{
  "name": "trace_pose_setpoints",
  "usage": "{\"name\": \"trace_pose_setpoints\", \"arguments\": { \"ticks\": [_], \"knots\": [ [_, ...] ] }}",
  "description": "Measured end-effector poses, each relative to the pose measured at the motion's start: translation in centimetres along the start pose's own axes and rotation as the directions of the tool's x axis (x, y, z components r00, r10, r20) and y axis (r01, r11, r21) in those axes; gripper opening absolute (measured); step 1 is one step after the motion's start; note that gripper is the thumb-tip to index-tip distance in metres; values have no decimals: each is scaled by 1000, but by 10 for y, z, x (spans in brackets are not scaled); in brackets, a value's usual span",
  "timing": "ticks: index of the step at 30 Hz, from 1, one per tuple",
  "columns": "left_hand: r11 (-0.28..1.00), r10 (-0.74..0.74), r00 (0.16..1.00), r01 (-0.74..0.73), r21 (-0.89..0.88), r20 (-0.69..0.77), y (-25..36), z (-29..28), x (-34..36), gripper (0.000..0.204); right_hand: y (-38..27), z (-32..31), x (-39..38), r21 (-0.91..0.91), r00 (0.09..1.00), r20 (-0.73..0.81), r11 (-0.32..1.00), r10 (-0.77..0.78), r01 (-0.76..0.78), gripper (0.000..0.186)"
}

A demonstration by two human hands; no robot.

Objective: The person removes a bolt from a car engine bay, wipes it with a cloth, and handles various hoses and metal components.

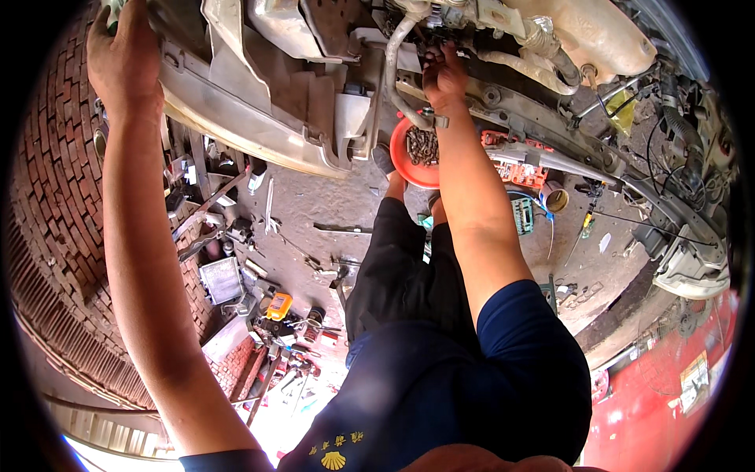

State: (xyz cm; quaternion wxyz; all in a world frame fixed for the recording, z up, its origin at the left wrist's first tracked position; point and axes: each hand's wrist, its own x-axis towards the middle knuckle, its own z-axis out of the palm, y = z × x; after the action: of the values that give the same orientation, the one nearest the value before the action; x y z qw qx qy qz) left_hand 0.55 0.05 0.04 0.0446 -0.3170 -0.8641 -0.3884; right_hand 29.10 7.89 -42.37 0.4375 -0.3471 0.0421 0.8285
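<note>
Grease and dust coat the pale metal underside of the vehicle point(259, 102) that fills the upper frame, its sheet panels bent and ribbed, its hoses smooth and curved. Your right hand point(444, 79) is raised into the engine area, fingers closed around a small dark fitting point(431, 57) where a pale curved hose point(395, 63) meets the frame; what kind of part it is cannot be told. Your left hand point(122, 55) is well apart from it, pressed flat against the edge of the light-coloured body panel point(228, 106) at upper left, with something greenish point(116, 9) just showing at the fingertips. Just below your right wrist sits a round red plastic bowl point(403, 157) holding dark metal bolts point(422, 145). Far beneath, the concrete floor point(314, 197) is strewn with hand tools, a red socket case point(515, 161) and a yellow meter point(279, 305). A curved brick wall point(55, 197) closes the left side; hoses and brackets crowd tightly round your right hand.
</note>
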Motion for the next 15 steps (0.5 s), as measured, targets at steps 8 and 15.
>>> {"name": "trace_pose_setpoints", "arguments": {
  "ticks": [8,15],
  "knots": [
    [993,-24,1000,26,-112,17,-6,0,1,43,0,6,-3,-189,988,-116,979,-103,80,20],
    [994,-31,999,34,-99,31,-4,-2,0,46,-3,3,-4,-91,999,-52,996,15,-20,28]
  ]
}}
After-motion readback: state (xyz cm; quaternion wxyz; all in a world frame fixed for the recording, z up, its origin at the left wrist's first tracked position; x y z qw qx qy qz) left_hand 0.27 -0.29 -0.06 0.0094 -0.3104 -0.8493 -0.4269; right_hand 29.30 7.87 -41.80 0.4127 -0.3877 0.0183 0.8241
